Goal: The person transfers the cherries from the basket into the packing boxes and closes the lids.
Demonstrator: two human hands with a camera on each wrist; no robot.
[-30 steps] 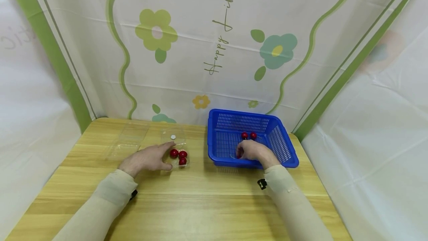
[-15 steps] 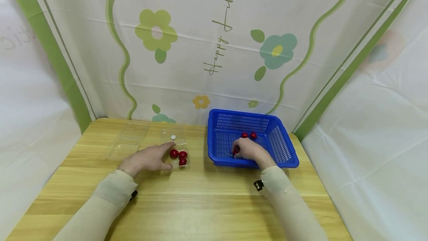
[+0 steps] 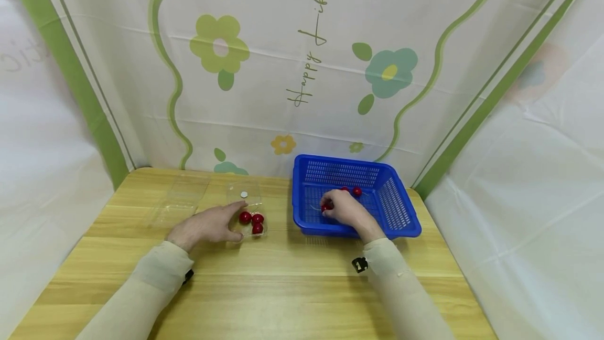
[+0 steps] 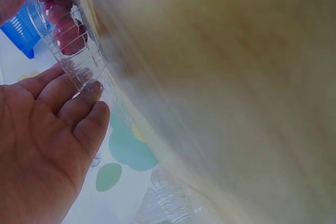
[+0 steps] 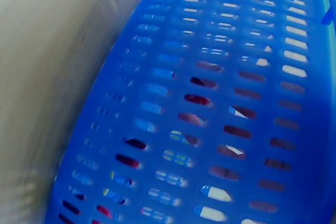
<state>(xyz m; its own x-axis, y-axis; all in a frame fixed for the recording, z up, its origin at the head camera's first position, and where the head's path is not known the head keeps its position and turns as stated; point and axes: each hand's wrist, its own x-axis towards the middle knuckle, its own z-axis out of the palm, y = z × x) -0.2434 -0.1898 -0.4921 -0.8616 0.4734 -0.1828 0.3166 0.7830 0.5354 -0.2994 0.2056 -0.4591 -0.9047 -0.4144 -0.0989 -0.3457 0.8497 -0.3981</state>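
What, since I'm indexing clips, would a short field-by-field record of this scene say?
Left hand: touches the clear plastic box
Right hand: pinches a red cherry inside the blue plastic basket
Box cherries: three visible
Other basket cherries: two visible, one partly hidden
Left end: more clear plastic packaging
Surface: wooden table

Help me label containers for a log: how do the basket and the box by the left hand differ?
Colour: the basket is blue; the box is clear.
Size: the basket is much larger than the box.
Hands: the right hand is inside the basket; the left hand is at the box's side.
Both stand on the table, open at the top, with red cherries inside.
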